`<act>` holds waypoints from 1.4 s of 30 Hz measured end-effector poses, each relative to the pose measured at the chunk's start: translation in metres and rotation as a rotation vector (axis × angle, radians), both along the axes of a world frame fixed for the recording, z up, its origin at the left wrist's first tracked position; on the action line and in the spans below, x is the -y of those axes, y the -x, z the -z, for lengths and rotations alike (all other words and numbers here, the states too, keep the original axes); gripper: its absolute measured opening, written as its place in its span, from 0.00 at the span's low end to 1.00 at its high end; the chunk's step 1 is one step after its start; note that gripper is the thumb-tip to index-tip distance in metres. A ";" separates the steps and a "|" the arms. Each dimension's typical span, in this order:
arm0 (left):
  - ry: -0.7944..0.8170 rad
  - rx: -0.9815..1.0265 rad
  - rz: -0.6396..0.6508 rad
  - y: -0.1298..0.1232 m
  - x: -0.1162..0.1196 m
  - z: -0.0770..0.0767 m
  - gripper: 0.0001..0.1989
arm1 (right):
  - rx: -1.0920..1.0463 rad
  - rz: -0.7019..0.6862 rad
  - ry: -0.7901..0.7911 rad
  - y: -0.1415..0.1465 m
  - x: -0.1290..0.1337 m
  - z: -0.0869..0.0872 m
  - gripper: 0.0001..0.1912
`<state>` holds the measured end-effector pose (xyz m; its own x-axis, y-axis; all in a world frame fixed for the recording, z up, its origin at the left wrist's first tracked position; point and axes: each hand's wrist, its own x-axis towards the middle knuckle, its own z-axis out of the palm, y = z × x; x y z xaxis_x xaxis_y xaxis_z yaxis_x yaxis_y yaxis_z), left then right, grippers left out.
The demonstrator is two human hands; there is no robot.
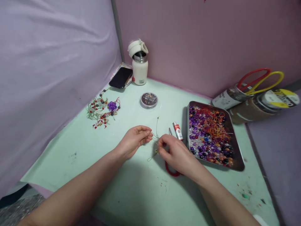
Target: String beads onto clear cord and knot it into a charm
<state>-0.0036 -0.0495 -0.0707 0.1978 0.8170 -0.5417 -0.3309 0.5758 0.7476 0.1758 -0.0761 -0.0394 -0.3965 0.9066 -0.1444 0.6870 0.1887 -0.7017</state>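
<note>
A thin green cord (156, 127) stretches between my two hands over the table, with a dark tip standing up and a loop with a small yellowish bead hanging lower. My left hand (137, 139) pinches one part of it between thumb and fingers. Fingertips of my right hand (172, 150) are closed on another part. Under and beside the right hand lie red-handled scissors (171, 170), mostly covered by it. A red and white lighter (178, 131) rests just beyond that hand.
To the right, a metal tray (238, 150) holds many beads and tangled cords. Behind it lean containers (225, 100) with red and yellow loops. Finished-looking beaded strings (100, 110) lie left. Farther back are a round tin (149, 99), a phone (121, 77) and an open white bottle (140, 70).
</note>
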 end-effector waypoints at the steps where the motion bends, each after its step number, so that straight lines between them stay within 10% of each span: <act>1: -0.010 -0.007 -0.016 0.000 -0.001 0.001 0.04 | 0.003 0.009 0.023 -0.003 0.000 -0.003 0.05; 9: -0.413 -0.444 0.028 -0.003 0.001 0.002 0.12 | 0.012 0.135 -0.073 -0.019 -0.014 -0.013 0.04; 14: -0.809 -1.096 0.385 -0.009 0.022 -0.001 0.14 | 0.143 0.243 -0.272 -0.031 -0.018 -0.003 0.06; 22: -0.887 -1.499 0.784 -0.022 0.040 -0.006 0.07 | 0.205 0.374 -0.365 -0.044 -0.001 0.011 0.10; 32: -0.991 -1.643 0.855 0.023 0.030 -0.034 0.08 | 0.101 0.521 -0.444 -0.041 0.036 0.016 0.11; 42: -0.997 -1.710 0.613 0.060 0.003 -0.031 0.12 | 0.058 0.482 -0.611 -0.027 0.063 0.026 0.13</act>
